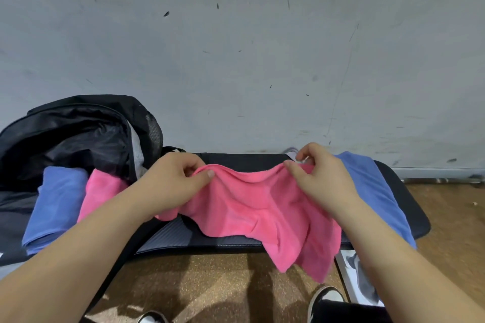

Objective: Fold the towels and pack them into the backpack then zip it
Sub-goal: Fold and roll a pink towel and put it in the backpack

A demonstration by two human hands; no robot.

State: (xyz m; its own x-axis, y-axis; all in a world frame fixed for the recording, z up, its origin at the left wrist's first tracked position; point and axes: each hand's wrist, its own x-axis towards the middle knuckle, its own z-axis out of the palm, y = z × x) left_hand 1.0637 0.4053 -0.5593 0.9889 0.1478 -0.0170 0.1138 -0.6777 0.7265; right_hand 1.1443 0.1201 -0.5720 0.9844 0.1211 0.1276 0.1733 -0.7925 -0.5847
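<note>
Stretching a pink towel (252,207) between both hands over a dark padded bench (210,240), a person is working through the folding stage.

The left hand (173,181) and right hand (321,178) are each pinching the towel's top edge, while its lower half is hanging off the bench's front. The black backpack (78,134) is lying unzipped at the left, with 1 folded blue towel (55,207) resting at its mouth, seemingly not yet inside. A 2nd blue towel (375,191) is lying spread at the right, beneath the right forearm. Most folding, all packing and the zipping appear to be remaining.
</note>
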